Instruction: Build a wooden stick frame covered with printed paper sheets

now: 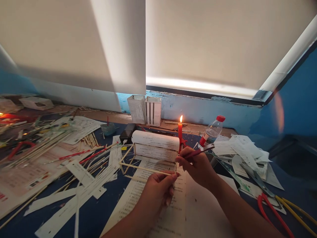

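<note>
Left fingers (169,180) pinch stick frame (146,168); right fingers (184,162), maroon tool (198,151).

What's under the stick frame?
A printed sheet shows beneath the stick frame, between its sticks. The left hand and paper panels cover parts; what lies there can't be seen.

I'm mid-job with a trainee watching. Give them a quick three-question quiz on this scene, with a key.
1. What colour is the cap of the bottle?
A. Blue
B. Red
C. White

2. True or false: the two paper-covered boxes stand nearer the person than the candle.

3. Which hand holds the pen-like tool, and what does the other hold?

Key:
1. B.
2. False; they stand farther back, near the wall.
3. The right hand; the left hand holds a thin stick.
</note>
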{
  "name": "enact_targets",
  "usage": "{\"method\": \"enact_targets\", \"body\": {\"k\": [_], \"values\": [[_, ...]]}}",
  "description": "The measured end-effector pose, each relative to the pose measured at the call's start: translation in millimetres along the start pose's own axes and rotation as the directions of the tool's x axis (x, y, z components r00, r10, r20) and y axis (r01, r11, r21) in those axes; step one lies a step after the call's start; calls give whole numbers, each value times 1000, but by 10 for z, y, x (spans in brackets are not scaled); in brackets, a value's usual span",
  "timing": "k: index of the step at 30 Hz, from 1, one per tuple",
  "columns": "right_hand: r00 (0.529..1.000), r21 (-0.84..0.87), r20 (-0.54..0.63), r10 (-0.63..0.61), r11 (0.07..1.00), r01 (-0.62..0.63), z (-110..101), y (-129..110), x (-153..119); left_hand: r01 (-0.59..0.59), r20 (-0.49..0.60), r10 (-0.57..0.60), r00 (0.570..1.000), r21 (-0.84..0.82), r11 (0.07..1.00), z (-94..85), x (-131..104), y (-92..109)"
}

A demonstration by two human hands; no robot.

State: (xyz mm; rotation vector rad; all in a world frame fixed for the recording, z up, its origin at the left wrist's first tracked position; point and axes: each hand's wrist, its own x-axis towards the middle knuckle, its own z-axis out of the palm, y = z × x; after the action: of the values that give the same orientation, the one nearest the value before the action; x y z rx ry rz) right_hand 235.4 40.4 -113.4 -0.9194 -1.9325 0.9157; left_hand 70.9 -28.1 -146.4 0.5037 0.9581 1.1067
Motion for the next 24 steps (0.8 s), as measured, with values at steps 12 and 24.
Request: {"method": "enact_targets", "body": {"k": [12,24], "values": [[988,273,110,105,953,-132,66,-54,-54,-39,-12,39,999,-9,999,-24,18,-34],[986,402,83,142,901,-163,51,-54,-68,-53,-21,54,998,44,998,6,-22,7]]}}
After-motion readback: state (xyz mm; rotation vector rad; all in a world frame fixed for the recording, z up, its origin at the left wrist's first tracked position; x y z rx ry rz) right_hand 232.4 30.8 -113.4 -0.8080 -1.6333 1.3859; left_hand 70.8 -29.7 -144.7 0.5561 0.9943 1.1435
